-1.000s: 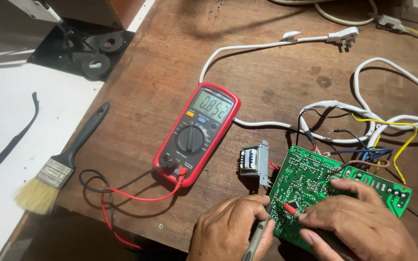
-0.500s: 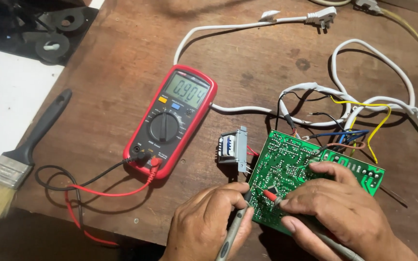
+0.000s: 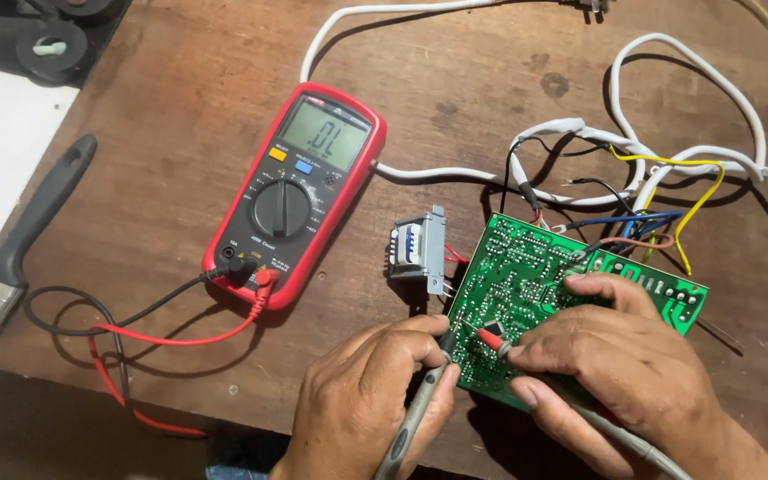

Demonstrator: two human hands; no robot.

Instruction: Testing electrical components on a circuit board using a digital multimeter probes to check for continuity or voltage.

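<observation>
A green circuit board [image 3: 526, 276] lies solder side up on the brown wooden table [image 3: 171, 151], near its front edge. My left hand [image 3: 375, 400] grips a grey test probe [image 3: 415, 413] whose tip touches the board's left edge. My right hand [image 3: 624, 364] rests on the board and pinches a red-tipped probe [image 3: 491, 338] against its solder side. A red and black multimeter [image 3: 300, 191] with a lit display lies to the left; its red and black leads [image 3: 148, 338] loop over the table. A small transformer [image 3: 420, 249] stands beside the board.
White cables and coloured wires [image 3: 660, 169] run from the board across the back right of the table. A paintbrush with a black handle [image 3: 11, 258] lies at the left edge. Black round parts [image 3: 51, 44] sit at the far left corner.
The view has shifted, so everything sits further left and lower in the picture. The multimeter's display shows a different reading. Both hands stay on the board with their probes.
</observation>
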